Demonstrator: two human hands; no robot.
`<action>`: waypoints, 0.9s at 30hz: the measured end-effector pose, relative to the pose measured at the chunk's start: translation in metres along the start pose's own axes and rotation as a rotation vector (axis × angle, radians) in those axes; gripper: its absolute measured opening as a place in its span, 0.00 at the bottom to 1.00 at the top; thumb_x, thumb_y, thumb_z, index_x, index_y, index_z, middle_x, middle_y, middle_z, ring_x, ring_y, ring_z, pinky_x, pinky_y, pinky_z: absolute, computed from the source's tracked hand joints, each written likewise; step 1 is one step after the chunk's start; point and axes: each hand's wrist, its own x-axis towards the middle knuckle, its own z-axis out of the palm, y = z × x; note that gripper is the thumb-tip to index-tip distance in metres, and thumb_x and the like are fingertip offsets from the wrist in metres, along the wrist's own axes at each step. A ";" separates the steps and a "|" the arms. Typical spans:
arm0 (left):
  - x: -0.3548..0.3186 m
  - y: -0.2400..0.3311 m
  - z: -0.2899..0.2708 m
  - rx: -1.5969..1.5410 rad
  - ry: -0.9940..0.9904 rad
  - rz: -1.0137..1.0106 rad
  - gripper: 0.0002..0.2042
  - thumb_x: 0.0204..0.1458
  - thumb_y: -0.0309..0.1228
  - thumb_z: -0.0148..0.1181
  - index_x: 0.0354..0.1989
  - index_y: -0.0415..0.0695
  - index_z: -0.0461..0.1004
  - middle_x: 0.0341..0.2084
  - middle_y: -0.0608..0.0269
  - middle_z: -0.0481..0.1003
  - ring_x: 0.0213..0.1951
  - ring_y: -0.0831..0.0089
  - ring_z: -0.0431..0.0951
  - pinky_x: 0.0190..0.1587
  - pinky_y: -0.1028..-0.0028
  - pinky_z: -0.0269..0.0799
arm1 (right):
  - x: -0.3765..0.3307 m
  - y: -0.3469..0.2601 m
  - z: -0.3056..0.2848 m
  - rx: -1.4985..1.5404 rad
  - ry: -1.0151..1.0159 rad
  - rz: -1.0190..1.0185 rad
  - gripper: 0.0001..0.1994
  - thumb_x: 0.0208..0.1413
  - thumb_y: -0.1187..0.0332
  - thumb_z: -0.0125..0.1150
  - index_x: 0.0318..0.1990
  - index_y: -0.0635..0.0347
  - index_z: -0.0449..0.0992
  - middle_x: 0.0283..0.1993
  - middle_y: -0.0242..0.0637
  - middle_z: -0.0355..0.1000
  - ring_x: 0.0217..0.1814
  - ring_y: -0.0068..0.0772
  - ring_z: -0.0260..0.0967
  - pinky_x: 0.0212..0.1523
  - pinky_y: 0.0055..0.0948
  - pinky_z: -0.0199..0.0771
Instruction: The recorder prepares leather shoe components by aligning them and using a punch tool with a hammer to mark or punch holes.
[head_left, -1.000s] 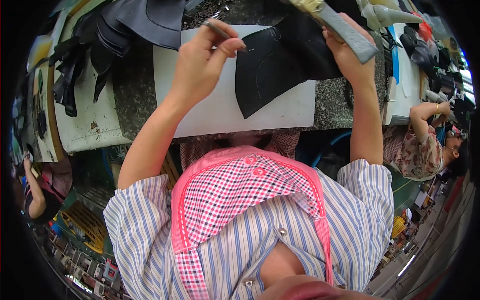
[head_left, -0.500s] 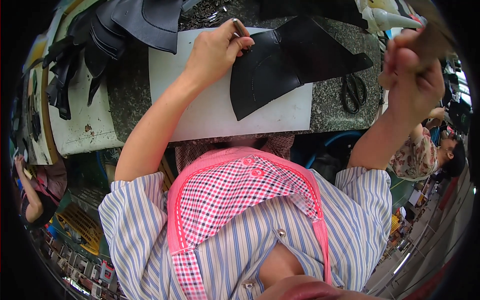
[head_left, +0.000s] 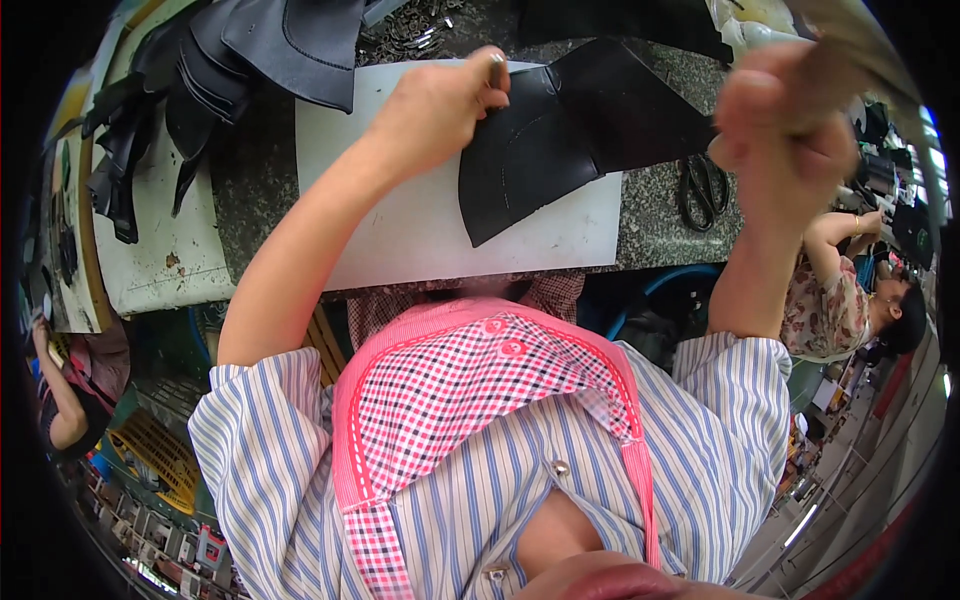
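The work in hand looked like the preparing of a black, curved leather piece with a stitched seam (head_left: 545, 150), which lay on a white rectangular board (head_left: 420, 230) on the speckled grey stone surface (head_left: 655, 215). The piece sat toward the far right corner of the board, its upper part running past the board's far edge onto the stone.

The left hand (head_left: 440, 105) was closed in a pinch, thumb and fingers pressed together on the left edge of the leather piece, pinning it against the board near the far edge.

The right hand (head_left: 785, 130) was lifted clear of the surface, above its right edge, curled in a fist around the handle of a blurred, pale tool (head_left: 850, 50); what kind of tool could not be told. It touched neither leather nor board.

As a judgement, the step was the pause between strokes: the piece held fast, the tool raised. The next move would call for bringing the tool down to the leather while the left hand kept the piece from sliding.

1 pair of black scissors (head_left: 705, 185) lay on the stone just right of the board. A heap of dark leather pieces (head_left: 270, 50) rested at the far left corner.
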 end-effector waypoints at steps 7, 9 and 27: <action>0.003 0.000 -0.009 -0.330 0.142 -0.261 0.08 0.42 0.28 0.56 0.28 0.38 0.66 0.25 0.53 0.72 0.27 0.60 0.73 0.32 0.71 0.68 | 0.020 0.054 -0.020 -0.333 -0.223 0.172 0.10 0.45 0.67 0.59 0.31 0.64 0.68 0.19 0.28 0.61 0.26 0.14 0.58 0.24 0.18 0.58; 0.015 0.009 -0.001 -0.030 0.091 0.078 0.08 0.41 0.29 0.57 0.26 0.39 0.67 0.27 0.54 0.72 0.31 0.61 0.72 0.36 0.69 0.67 | 0.038 0.084 -0.047 -0.616 -0.082 0.109 0.13 0.42 0.63 0.62 0.30 0.64 0.70 0.20 0.30 0.66 0.26 0.18 0.63 0.26 0.21 0.62; 0.023 0.018 -0.150 0.518 0.622 0.325 0.05 0.46 0.29 0.55 0.28 0.41 0.72 0.21 0.66 0.73 0.23 0.83 0.70 0.28 0.83 0.63 | 0.043 0.071 -0.067 0.033 0.151 0.229 0.09 0.40 0.74 0.62 0.23 0.57 0.65 0.18 0.18 0.57 0.16 0.10 0.50 0.18 0.14 0.45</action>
